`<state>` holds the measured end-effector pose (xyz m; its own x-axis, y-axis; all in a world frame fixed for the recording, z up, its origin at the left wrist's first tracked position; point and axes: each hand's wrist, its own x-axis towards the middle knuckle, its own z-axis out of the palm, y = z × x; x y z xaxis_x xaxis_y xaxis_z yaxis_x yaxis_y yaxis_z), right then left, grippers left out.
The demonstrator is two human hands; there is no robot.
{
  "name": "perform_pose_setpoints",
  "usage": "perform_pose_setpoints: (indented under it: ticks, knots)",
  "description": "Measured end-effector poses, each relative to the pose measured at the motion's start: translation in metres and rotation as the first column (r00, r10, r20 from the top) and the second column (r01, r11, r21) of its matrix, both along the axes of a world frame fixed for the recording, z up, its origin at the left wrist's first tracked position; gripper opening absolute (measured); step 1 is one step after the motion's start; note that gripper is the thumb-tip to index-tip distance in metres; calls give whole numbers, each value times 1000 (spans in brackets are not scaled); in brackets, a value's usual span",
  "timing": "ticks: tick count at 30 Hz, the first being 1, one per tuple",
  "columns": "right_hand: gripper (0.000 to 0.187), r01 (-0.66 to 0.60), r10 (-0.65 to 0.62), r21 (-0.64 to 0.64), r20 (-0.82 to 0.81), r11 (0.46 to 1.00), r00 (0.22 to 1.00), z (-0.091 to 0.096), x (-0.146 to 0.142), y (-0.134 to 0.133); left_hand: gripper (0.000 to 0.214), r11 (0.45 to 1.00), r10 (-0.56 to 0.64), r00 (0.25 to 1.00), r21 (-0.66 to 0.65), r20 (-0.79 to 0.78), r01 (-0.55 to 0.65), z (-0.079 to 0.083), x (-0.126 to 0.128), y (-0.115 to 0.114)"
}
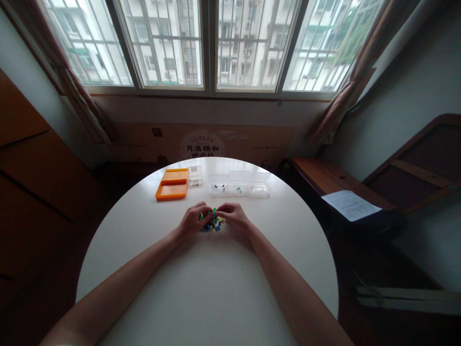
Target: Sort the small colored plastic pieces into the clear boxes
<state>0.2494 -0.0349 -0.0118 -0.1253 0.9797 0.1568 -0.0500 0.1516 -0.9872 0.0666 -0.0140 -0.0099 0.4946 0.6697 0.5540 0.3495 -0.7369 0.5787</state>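
Note:
A small heap of tiny coloured pieces [212, 222], green, blue and yellow, lies in the middle of the round white table [201, 283]. My left hand [193, 220] rests at the heap's left side with its fingers curled into the pieces. My right hand [234, 217] sits at the right side, fingers bent and pinched together over the heap. Both hands touch the pile and nearly meet above it. What each hand grips is too small to make out.
An open orange box [173, 185] lies at the far left of the table, a small clear case [195, 176] beside it. A row of clear open boxes [238, 185] holds a few small pieces. A paper sheet [350, 204] lies on a dark bench at right.

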Motion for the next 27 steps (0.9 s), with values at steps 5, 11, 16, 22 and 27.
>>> perform_pose_setpoints:
  ticks: [5, 11, 16, 22, 27]
  knots:
    - [31, 0, 0, -5, -23, 1000, 1000, -1, 0, 0, 14, 1000, 4, 1000, -5, 0, -4, 0, 0, 0]
    - [30, 9, -9, -2, -9, 1000, 1000, 0, -1, 0, 20, 1000, 3, 1000, -9, -1, -3, 3, 1, -3]
    - [30, 10, -10, 3, 6, 1000, 1000, -2, 0, 1, 24, 1000, 7, 1000, -12, 2, -7, 6, 1, -5]
    - [30, 11, -11, 23, 11, 1000, 1000, -8, 0, 3, 23, 1000, 9, 1000, -1, 10, -9, 7, 2, -5]
    - [30, 19, -19, 23, 14, 1000, 1000, -6, -1, 3, 20, 1000, 11, 1000, 4, 5, -11, 5, 1, -5]
